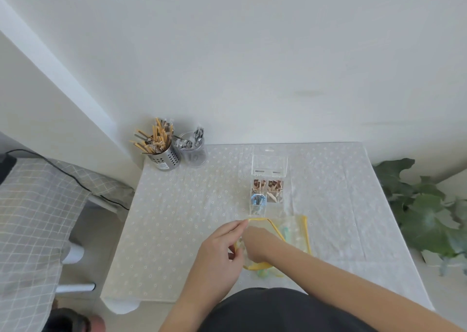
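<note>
A clear pouch with yellow edging (297, 233) lies on the table in front of me, its mouth held open on the left side. My left hand (219, 245) pinches the yellow rim of the opening at its far corner. My right hand (255, 243) reaches into the pouch mouth; its fingers are hidden inside, so I cannot tell what they hold. Pale green-blue items show faintly through the plastic. Just beyond the pouch stands a clear compartment box (267, 195) with its lid open, holding rose-gold clips and a blue item.
A perforated metal cup (165, 157) of wrapped chopsticks and a clear cup (193, 153) of wrapped cutlery stand at the table's far left corner. The dotted tablecloth (177, 218) covers the table. A leafy plant (424, 218) is on the right, a checked bed on the left.
</note>
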A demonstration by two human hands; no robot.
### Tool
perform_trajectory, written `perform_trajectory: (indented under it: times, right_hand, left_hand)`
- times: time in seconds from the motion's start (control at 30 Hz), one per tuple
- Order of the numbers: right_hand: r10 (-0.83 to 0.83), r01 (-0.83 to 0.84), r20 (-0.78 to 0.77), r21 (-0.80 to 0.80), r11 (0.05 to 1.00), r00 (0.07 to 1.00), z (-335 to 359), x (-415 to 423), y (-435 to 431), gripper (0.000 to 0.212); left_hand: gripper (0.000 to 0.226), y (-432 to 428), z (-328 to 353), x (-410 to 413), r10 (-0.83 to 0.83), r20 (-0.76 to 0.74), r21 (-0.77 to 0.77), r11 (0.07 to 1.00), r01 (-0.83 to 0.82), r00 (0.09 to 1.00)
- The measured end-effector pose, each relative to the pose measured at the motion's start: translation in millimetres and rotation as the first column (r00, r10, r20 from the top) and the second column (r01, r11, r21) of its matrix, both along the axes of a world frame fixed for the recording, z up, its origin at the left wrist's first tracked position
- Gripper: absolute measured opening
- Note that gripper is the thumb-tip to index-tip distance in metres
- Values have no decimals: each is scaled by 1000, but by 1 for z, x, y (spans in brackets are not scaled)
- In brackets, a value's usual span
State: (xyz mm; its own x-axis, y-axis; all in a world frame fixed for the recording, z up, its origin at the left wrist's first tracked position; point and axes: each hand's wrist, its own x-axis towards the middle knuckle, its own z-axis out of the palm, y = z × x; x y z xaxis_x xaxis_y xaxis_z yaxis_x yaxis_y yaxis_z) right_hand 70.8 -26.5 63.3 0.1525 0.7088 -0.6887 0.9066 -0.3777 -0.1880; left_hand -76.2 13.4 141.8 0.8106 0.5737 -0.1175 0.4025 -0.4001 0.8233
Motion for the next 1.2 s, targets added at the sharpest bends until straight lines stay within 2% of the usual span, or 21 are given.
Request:
perform_trajectory:
  times: [0.1, 0.2, 0.23, 0.33, 0.47, 0.73, 0.93, 1.0, 1.07, 1.13, 1.2]
  right_hand:
    - [56, -56, 66, 5, 998, 996, -6, -1, -8, 11]
    - [102, -108, 131, 39, 993, 986, -9, -1, -16, 35]
    - [109, -117, 143, 50, 992, 984, -10, -1, -18, 36]
    - [132, -144, 175, 59, 988, 976, -13, 0, -20, 20]
    - [133, -142, 171, 45, 989, 976, -14, 0, -23, 38]
    - [170, -178, 186, 26, 984, 968, -15, 7, -29, 17]
    - [94, -102, 95, 83, 991, 991, 12, 1, -19, 12]
    - [61, -70, 78, 129, 989, 995, 26, -2, -20, 19]
    - [-6, 2, 21, 195, 981, 1000, 42, -2, -23, 22]
    - [-79, 94, -66, 263, 960, 995, 59, 2, -28, 16]
    - [-164, 221, -182, 359, 907, 970, 76, 8, -35, 19]
  left_hand:
    - [61, -5, 0, -4, -12, -14, -1, 1000, 12, 1000]
    - [61, -8, -1, -7, -10, -19, 4, 1000, 11, 1000]
    - [61, -9, -1, -7, -14, -20, 7, 1000, 14, 1000]
    - [61, -12, -2, -7, -22, -20, 23, 999, 22, 1000]
    - [63, -14, -1, -6, -51, -15, 35, 998, 52, 999]
    - [64, -15, -5, -1, -90, -41, 57, 994, 92, 995]
    - [65, -8, -10, 2, -22, -130, 93, 995, 34, 991]
    - [66, -7, -11, 2, 2, -147, 105, 994, 13, 989]
    - [66, -5, -13, 2, 23, -173, 111, 994, -3, 985]
    - [67, -2, -15, 0, 45, -202, 116, 993, -22, 978]
    - [68, 1, -17, -2, 69, -234, 128, 991, -39, 970]
